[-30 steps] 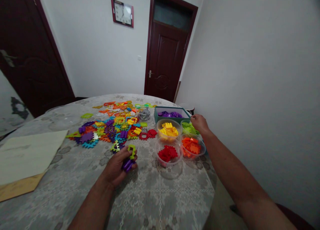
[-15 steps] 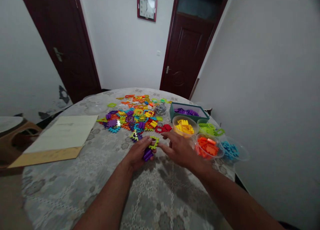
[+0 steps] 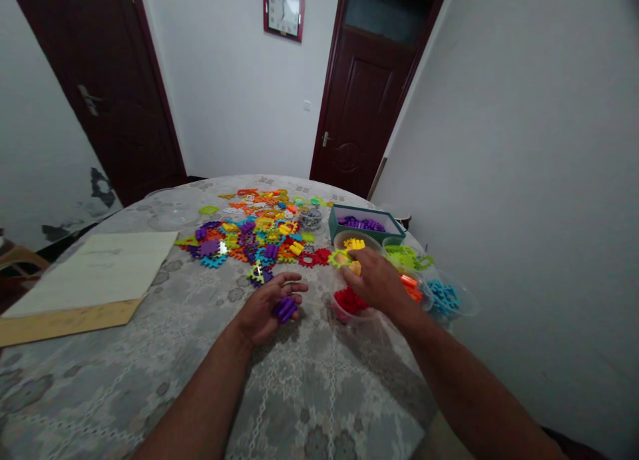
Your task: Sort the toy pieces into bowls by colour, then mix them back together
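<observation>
My left hand (image 3: 273, 308) rests palm up near the table's middle, thumb side away, holding a ribbed purple plastic piece (image 3: 285, 309) against the lower fingers; its upper fingers are spread. My right hand (image 3: 372, 277) pinches a lime-green toothed plastic piece (image 3: 339, 258) above the bowls. Under and behind that hand is a clear bowl of yellow pieces (image 3: 353, 244), partly covered. A bowl of red pieces (image 3: 351, 301) sits just below the hand. Orange pieces (image 3: 411, 288) in another bowl are half hidden by the wrist.
A mixed heap of colourful toothed pieces (image 3: 249, 237) spreads across the table (image 3: 210, 380). To the right are a green box (image 3: 394, 237) with purple pieces, a bowl of lime-green pieces (image 3: 402, 256) and one of blue pieces (image 3: 442, 296). At left lies a paper-covered board (image 3: 94, 273).
The lime-green piece has left my left hand and is now in my right hand, which moved right over the bowls. My left hand keeps the purple piece. The bowl of red pieces has come into view.
</observation>
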The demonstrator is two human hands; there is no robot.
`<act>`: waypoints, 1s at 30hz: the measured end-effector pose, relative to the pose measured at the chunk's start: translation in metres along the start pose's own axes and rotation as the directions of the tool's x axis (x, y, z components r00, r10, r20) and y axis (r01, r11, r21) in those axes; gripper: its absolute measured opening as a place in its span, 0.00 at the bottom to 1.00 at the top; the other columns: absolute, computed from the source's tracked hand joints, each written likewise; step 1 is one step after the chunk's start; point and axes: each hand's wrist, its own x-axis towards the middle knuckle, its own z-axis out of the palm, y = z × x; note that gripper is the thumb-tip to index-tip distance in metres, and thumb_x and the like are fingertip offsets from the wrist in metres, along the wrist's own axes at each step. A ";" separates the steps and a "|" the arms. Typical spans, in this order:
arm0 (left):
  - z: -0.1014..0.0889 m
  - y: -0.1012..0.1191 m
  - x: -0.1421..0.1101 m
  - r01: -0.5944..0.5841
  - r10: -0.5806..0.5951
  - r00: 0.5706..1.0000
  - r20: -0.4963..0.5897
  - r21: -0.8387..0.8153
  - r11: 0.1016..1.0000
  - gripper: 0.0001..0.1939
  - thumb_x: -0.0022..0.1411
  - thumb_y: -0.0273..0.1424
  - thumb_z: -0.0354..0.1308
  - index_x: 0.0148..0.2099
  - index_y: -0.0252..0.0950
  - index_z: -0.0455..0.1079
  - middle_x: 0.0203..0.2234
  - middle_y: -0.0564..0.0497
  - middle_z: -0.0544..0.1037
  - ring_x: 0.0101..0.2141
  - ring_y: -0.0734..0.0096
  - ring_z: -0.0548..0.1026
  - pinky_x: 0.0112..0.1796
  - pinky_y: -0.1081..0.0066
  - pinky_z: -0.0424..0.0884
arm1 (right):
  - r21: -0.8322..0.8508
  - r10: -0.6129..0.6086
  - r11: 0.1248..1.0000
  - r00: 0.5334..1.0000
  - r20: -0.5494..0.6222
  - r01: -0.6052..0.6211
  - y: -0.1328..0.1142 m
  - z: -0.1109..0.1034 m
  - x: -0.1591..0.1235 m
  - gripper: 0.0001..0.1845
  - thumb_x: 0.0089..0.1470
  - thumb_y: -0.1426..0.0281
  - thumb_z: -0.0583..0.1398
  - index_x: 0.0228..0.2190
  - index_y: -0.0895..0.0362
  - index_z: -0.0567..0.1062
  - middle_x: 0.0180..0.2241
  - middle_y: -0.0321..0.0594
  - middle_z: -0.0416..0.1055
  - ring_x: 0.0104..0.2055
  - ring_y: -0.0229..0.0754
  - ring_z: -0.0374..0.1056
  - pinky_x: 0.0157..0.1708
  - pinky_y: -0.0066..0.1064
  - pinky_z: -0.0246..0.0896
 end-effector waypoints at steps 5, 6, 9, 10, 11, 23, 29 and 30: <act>-0.002 -0.001 0.002 -0.066 0.067 0.997 -0.032 0.057 0.996 0.26 0.44 0.20 0.65 0.49 0.35 0.76 0.46 0.43 0.76 0.39 0.63 0.76 0.37 0.61 0.80 | -0.304 0.401 0.872 0.916 -0.001 -0.383 0.087 -0.029 0.030 0.21 0.67 0.57 0.58 0.52 0.56 0.80 0.50 0.53 0.80 0.51 0.52 0.76 0.51 0.37 0.68; -0.002 -0.001 0.002 -0.070 0.073 0.997 -0.039 0.069 0.995 0.26 0.43 0.19 0.66 0.48 0.36 0.76 0.46 0.43 0.75 0.39 0.64 0.76 0.38 0.61 0.80 | -0.335 0.455 0.836 0.890 -0.016 -0.434 0.100 -0.033 0.036 0.21 0.67 0.57 0.58 0.52 0.56 0.80 0.49 0.54 0.81 0.51 0.53 0.77 0.50 0.37 0.68; -0.001 -0.002 0.003 -0.079 0.083 0.995 -0.058 0.074 0.994 0.27 0.43 0.17 0.67 0.47 0.37 0.77 0.46 0.45 0.75 0.41 0.64 0.77 0.41 0.60 0.81 | -0.362 0.529 0.781 0.847 -0.049 -0.508 0.127 -0.035 0.047 0.22 0.67 0.59 0.57 0.52 0.58 0.81 0.49 0.59 0.80 0.51 0.57 0.78 0.49 0.41 0.69; -0.001 -0.002 0.003 -0.080 0.084 0.994 -0.063 0.062 0.995 0.27 0.43 0.15 0.66 0.47 0.37 0.77 0.46 0.45 0.75 0.41 0.64 0.77 0.43 0.58 0.82 | -0.366 0.544 0.770 0.837 -0.051 -0.523 0.132 -0.033 0.048 0.21 0.67 0.59 0.58 0.51 0.59 0.81 0.49 0.60 0.80 0.51 0.58 0.78 0.49 0.42 0.70; -0.001 -0.002 0.003 -0.082 0.085 0.994 -0.067 0.045 0.996 0.28 0.42 0.14 0.65 0.47 0.37 0.77 0.45 0.45 0.75 0.42 0.63 0.78 0.45 0.56 0.82 | -0.371 0.559 0.758 0.827 -0.053 -0.536 0.136 -0.031 0.048 0.21 0.67 0.60 0.58 0.51 0.60 0.81 0.48 0.62 0.80 0.51 0.59 0.78 0.49 0.43 0.70; -0.003 0.001 0.007 -0.094 0.090 0.993 -0.077 -0.052 0.994 0.26 0.52 0.13 0.67 0.53 0.34 0.74 0.55 0.35 0.77 0.55 0.44 0.80 0.52 0.50 0.81 | -0.342 0.604 0.725 0.790 -0.100 -0.598 0.155 -0.014 0.042 0.19 0.68 0.59 0.57 0.51 0.55 0.82 0.48 0.57 0.81 0.51 0.55 0.78 0.49 0.40 0.69; -0.008 -0.001 0.013 -0.085 0.082 0.986 -0.147 -0.008 0.996 0.25 0.55 0.14 0.67 0.54 0.33 0.74 0.52 0.36 0.80 0.48 0.54 0.83 0.46 0.60 0.84 | -0.285 0.624 0.719 0.770 -0.137 -0.634 0.154 -0.017 0.041 0.23 0.68 0.60 0.58 0.58 0.58 0.77 0.48 0.58 0.81 0.51 0.55 0.78 0.49 0.41 0.69; -0.009 -0.002 0.014 -0.083 0.082 0.984 -0.161 0.004 0.997 0.24 0.56 0.15 0.68 0.54 0.34 0.73 0.50 0.37 0.80 0.46 0.58 0.84 0.44 0.63 0.84 | -0.275 0.613 0.731 0.778 -0.135 -0.624 0.149 -0.017 0.040 0.23 0.68 0.62 0.57 0.58 0.58 0.77 0.49 0.58 0.81 0.51 0.56 0.78 0.50 0.42 0.69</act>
